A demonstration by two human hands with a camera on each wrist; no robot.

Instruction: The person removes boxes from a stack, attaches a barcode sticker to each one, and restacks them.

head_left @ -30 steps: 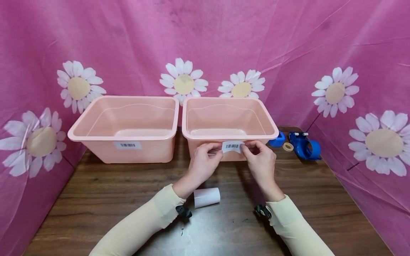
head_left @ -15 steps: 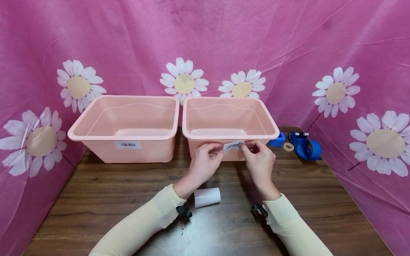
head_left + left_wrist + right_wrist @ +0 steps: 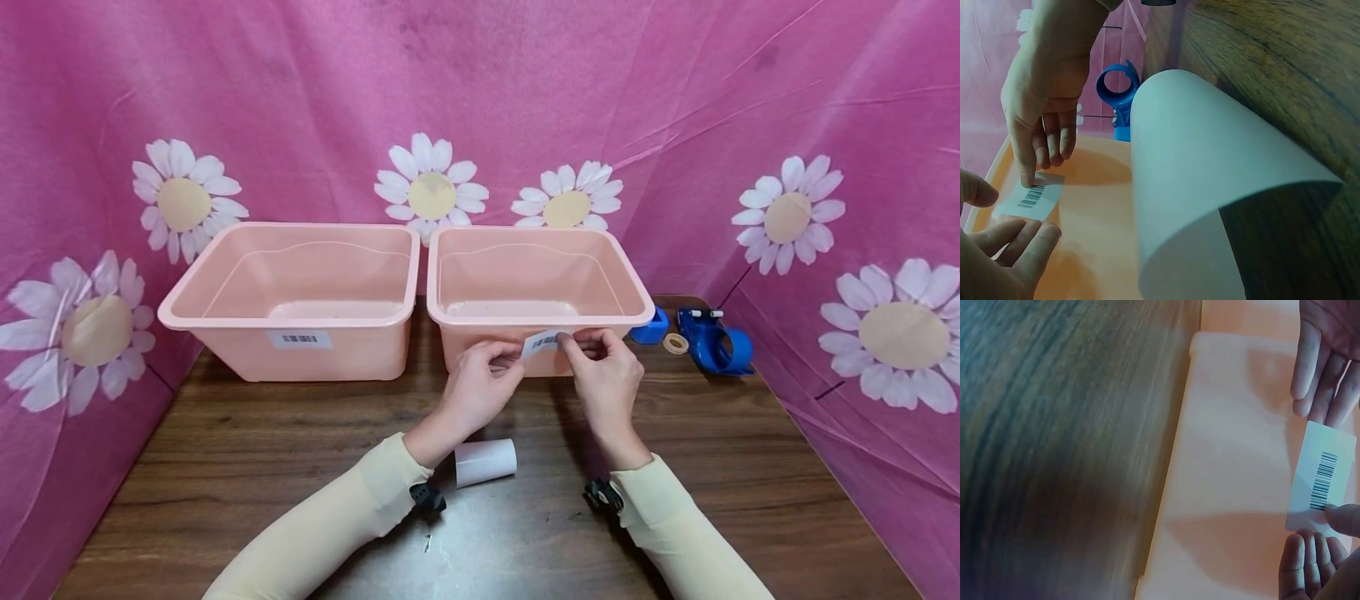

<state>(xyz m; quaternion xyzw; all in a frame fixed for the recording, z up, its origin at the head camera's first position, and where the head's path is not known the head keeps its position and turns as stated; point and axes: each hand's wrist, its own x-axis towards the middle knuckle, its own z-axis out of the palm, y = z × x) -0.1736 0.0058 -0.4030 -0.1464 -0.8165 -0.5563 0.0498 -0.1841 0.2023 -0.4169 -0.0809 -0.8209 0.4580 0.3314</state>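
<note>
A white barcode label (image 3: 542,342) lies at the front wall of the right pink bin (image 3: 540,321), its left end lower than its right. My right hand (image 3: 609,379) pinches its right end, the thumb over the printed face. My left hand (image 3: 480,383) is at the other end; in the left wrist view its thumb stands off the label while its fingertips (image 3: 1047,232) lie at the label's edge. Whether the label's back touches the bin, I cannot tell. The left pink bin (image 3: 288,323) bears a similar barcode label (image 3: 300,339) on its front.
A white paper roll (image 3: 486,462) lies on the wooden table (image 3: 315,467) between my forearms. Right of the bins are a blue tape dispenser (image 3: 716,343), a small tan tape roll (image 3: 676,343) and another blue object (image 3: 651,327). A pink flowered cloth (image 3: 480,83) hangs behind.
The label, bowed between both hands a second ago, now lies flatter and tilts down to the left. My right hand has shifted slightly left; the left hand has barely moved.
</note>
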